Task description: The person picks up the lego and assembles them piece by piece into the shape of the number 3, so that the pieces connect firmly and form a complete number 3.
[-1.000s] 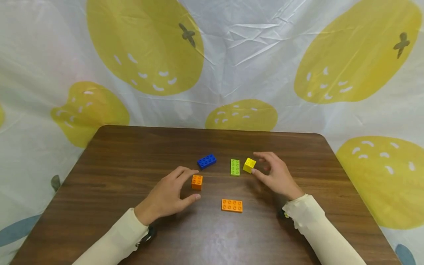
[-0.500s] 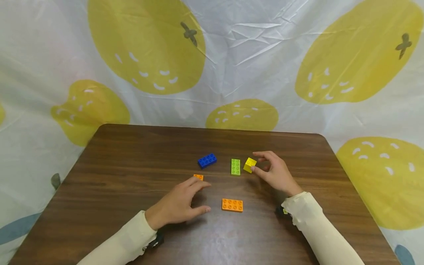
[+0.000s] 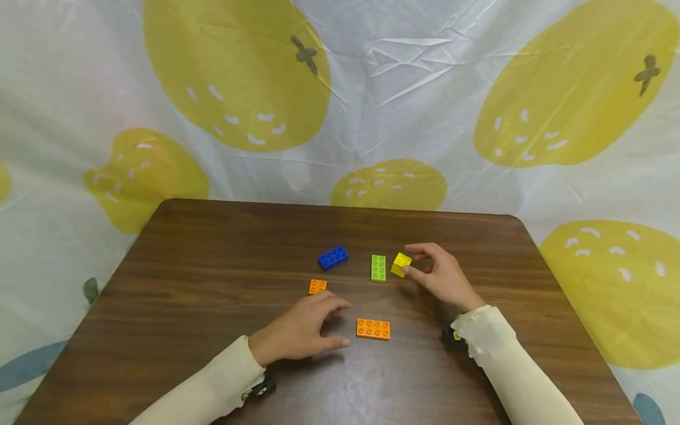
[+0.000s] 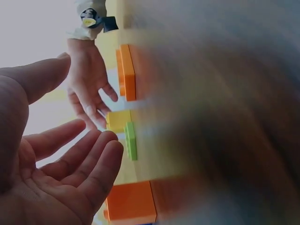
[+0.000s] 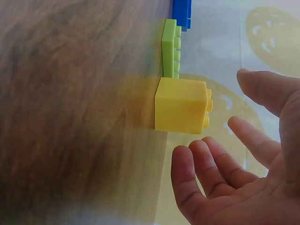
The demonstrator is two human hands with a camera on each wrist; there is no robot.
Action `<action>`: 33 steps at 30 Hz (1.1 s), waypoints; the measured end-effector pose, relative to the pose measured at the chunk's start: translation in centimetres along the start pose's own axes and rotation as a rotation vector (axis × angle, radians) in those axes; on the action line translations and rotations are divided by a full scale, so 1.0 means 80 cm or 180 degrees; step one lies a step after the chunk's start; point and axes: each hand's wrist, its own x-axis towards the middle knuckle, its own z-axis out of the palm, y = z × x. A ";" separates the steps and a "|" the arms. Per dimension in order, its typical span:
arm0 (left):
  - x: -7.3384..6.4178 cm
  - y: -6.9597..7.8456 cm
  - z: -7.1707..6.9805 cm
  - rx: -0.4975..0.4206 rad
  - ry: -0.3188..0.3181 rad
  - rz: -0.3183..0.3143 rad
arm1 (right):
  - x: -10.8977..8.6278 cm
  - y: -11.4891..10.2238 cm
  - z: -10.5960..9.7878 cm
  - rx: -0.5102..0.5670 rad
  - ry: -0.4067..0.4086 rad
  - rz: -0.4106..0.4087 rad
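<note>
My left hand (image 3: 297,330) hovers over the table with thumb and fingers spread and nothing between them. Just right of its fingertips lies the flat orange eight-stud brick (image 3: 373,329). Behind the hand stands a taller orange four-stud brick (image 3: 317,285), its front partly covered by the knuckles. My right hand (image 3: 443,277) is beside the yellow four-stud brick (image 3: 401,265), and its thumb overlaps that brick's corner in the head view. In the right wrist view, the loosely bent fingers (image 5: 183,164) are apart from the yellow brick (image 5: 180,105), which sits on the table.
A thin light green brick (image 3: 378,268) lies left of the yellow one. Farther left and back is a blue brick (image 3: 333,258), set at an angle. The brown wooden table (image 3: 239,236) ends at a fruit-print cloth (image 3: 398,118) hanging behind it.
My left hand has moved right and toward the front, from beside the orange four-stud brick to near the flat orange one. The right hand has barely moved, and the bricks keep their places.
</note>
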 end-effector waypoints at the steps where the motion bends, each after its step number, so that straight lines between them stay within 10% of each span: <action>1: 0.002 0.000 0.002 -0.0010 -0.0027 -0.0007 | 0.000 0.000 0.000 0.0001 -0.0014 0.0003; 33: 0.037 -0.002 0.033 -0.0826 -0.0282 -0.0494 | 0.013 0.010 0.007 -0.0154 -0.0258 0.0231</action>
